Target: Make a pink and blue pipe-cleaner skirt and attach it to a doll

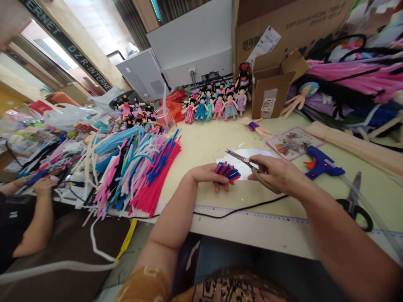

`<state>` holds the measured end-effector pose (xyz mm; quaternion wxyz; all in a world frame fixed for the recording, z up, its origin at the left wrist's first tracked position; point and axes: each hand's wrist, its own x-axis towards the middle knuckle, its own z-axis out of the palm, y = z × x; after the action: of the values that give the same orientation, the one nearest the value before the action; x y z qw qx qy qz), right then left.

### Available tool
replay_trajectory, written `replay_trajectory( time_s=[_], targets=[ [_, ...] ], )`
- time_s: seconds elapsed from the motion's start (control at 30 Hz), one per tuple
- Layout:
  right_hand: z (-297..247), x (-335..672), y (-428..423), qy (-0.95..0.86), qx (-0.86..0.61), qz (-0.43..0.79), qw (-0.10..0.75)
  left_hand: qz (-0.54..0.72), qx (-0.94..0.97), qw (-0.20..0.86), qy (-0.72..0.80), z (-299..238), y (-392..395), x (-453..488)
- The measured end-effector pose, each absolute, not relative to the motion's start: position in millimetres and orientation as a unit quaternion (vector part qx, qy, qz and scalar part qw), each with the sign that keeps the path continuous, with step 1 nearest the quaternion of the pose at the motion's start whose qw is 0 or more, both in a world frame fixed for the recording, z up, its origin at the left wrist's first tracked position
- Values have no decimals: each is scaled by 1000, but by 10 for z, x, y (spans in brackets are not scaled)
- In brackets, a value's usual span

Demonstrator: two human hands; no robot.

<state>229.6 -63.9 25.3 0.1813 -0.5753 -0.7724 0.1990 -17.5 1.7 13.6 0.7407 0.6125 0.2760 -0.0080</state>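
My left hand (210, 174) is closed round a short bundle of pink and blue pipe-cleaner pieces (227, 170), whose cut ends stick out to the right. My right hand (277, 172) grips a pair of scissors (242, 158). Their blades point left, just above the bundle's ends. Both hands rest over the pale table (201, 147), near a white paper sheet (245, 167).
A big heap of coloured pipe cleaners (138, 167) lies left. Small dolls (217, 105) stand in rows at the back, by a cardboard box (270, 90). A blue glue gun (321, 165) and black scissors (355, 201) lie right. Another person's hand (44, 186) is at far left.
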Motion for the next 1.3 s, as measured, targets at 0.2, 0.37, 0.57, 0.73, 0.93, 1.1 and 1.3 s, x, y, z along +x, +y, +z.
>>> replay_trajectory(
  time_s=[0.2,0.37,0.57,0.73,0.93,1.1,1.3],
  targets=[
    [94,2349,-609,-805,-567,119,126,43,603,749,271,164,25,-219],
    [18,2388,-600,-817,-573,65,29,117,583,745,301,146,50,-246],
    [62,2408,-599,-819,-568,72,24,218,533,741,345,144,78,-262],
    [76,2416,-600,-792,-599,60,102,257,513,744,342,139,82,-268],
    [13,2478,-546,-767,-623,69,136,258,501,760,325,109,97,-285],
    [-7,2496,-516,-771,-617,56,146,253,492,766,329,99,105,-288],
    [14,2483,-502,-744,-640,47,184,251,488,766,336,88,118,-293]
  ],
)
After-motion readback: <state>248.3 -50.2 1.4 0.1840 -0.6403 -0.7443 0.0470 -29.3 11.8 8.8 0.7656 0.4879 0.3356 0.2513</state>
